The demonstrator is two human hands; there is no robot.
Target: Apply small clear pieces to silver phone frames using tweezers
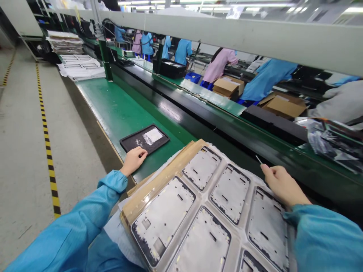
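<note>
My left hand point(134, 160) is at the near edge of a black tray point(129, 142), with its fingers curled together. What they hold, if anything, is too small to make out. In the tray lie a white square pad point(153, 135) on clear film and some tiny loose bits point(138, 142). My right hand point(283, 185) grips thin tweezers point(258, 159), only their pale tip showing, above the far right side of a clear plastic tray point(204, 197). Several grey metal device frames point(230, 189) with black borders sit in its compartments.
The plastic tray rests on cardboard and white sheets point(161, 172) at the green bench point(113, 102). A dark conveyor point(181, 107) runs behind it. Stacked sheets point(81, 66) stand farther left. Co-workers in blue point(266, 77) and pink point(219, 64) work beyond, near cardboard boxes point(227, 87).
</note>
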